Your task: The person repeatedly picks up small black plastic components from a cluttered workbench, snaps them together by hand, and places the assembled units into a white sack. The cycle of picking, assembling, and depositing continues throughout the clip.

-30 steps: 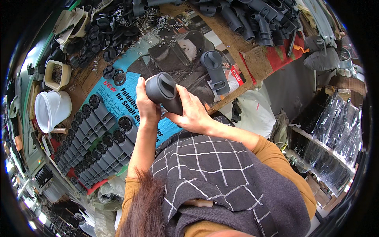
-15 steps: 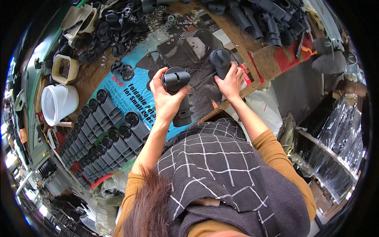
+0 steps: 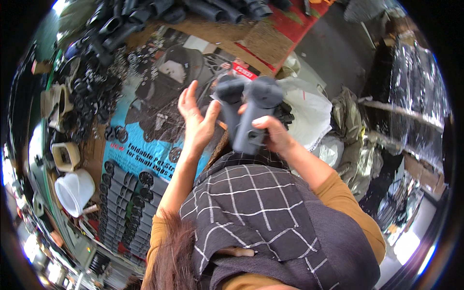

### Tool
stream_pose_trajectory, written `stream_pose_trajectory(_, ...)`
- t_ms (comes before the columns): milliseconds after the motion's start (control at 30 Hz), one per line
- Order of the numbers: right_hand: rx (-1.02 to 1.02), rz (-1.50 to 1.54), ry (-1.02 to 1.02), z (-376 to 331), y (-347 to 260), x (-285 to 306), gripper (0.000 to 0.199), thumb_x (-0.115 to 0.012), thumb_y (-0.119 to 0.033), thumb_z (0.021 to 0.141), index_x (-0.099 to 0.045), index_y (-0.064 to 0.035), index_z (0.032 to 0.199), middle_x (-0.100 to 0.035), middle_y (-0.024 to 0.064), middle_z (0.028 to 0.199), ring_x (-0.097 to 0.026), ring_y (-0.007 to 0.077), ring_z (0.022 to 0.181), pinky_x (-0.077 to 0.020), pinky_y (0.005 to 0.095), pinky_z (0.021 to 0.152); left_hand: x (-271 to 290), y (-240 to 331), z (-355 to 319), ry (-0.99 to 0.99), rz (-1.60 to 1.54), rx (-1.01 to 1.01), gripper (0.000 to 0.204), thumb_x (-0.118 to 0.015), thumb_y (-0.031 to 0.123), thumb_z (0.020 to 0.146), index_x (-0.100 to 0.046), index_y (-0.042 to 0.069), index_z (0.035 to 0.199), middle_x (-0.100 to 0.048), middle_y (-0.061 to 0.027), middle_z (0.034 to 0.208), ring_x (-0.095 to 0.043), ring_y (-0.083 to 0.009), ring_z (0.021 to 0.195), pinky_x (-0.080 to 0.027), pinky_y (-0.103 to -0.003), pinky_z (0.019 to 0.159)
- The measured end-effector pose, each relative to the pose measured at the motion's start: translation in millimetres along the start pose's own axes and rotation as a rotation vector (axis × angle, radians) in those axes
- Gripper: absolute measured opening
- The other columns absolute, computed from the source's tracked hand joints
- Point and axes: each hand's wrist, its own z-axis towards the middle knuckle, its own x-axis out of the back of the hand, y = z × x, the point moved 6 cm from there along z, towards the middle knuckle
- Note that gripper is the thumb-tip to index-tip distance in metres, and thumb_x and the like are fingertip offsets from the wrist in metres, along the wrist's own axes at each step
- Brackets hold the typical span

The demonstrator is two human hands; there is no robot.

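Two dark grey plastic tube fittings with round heads are in the air just past the table's near edge. My right hand [image 3: 278, 135] grips the nearer fitting [image 3: 256, 116], thumb laid across its tube. Close behind it is the second fitting [image 3: 229, 96], blurred by motion; it seems held by the same hand, whose other fingers are mostly hidden. To the left, my left hand [image 3: 195, 118] has its fingers spread with nothing in them, its thumb close to the second fitting.
Rows of similar fittings [image 3: 118, 193] lie on a blue printed sheet [image 3: 140, 140]. Left stand a white bucket [image 3: 75, 193] and a beige tub [image 3: 65, 157]. Black parts [image 3: 92, 92] are heaped behind them. More tubes [image 3: 217, 10] lie along the back. A white plastic bag [image 3: 307, 111] sits at right.
The view has swung right. My left hand has let go of its fitting and opened. Both fittings are now together at my right hand, nearer my body.
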Motion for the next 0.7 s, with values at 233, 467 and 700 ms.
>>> stream_pose_trajectory(233, -0.299, -1.141, 0.658, -47.3, -53.3, 235.7, 0.049, -0.069, -0.028, 0.067, -0.06, -0.0005, 0.106, -0.064, 0.01, 0.089, -0.061, 0.0214, 0.083, -0.0485, 0.0324, 0.077, 24.2, -28.0, -9.9, 0.076, 0.027, 0.195, 0.047, -0.066, 0.022, 0.087, -0.05, 0.01, 0.129, -0.037, -0.0102, 0.13, -0.038, -0.0239, 0.117, -0.032, -0.036, 0.103)
stream_pose_trajectory(467, 0.107, -1.7, 0.864, 10.1, -78.0, 221.5, 0.06, -0.073, -0.032, 0.071, -0.053, -0.0039, 0.121, -0.055, 0.0192, 0.119, -0.052, 0.0342, 0.113, -0.042, 0.0432, 0.095, 46.8, -30.3, -22.7, 0.143, 0.016, 0.197, 0.044, -0.067, 0.017, 0.085, -0.052, 0.009, 0.125, -0.031, -0.0111, 0.132, -0.035, -0.0243, 0.124, -0.045, -0.034, 0.096)
stream_pose_trajectory(700, 1.182, -1.711, 0.593, 183.8, -180.2, 15.4, 0.043, -0.069, -0.023, 0.078, -0.054, -0.0032, 0.113, -0.059, 0.018, 0.109, -0.055, 0.0354, 0.104, -0.0456, 0.043, 0.088, 71.2, -38.3, -35.7, 0.293, -0.113, 0.175, 0.031, -0.069, 0.018, 0.083, -0.062, 0.01, 0.112, -0.047, -0.0114, 0.124, -0.04, -0.026, 0.125, -0.029, -0.038, 0.107)
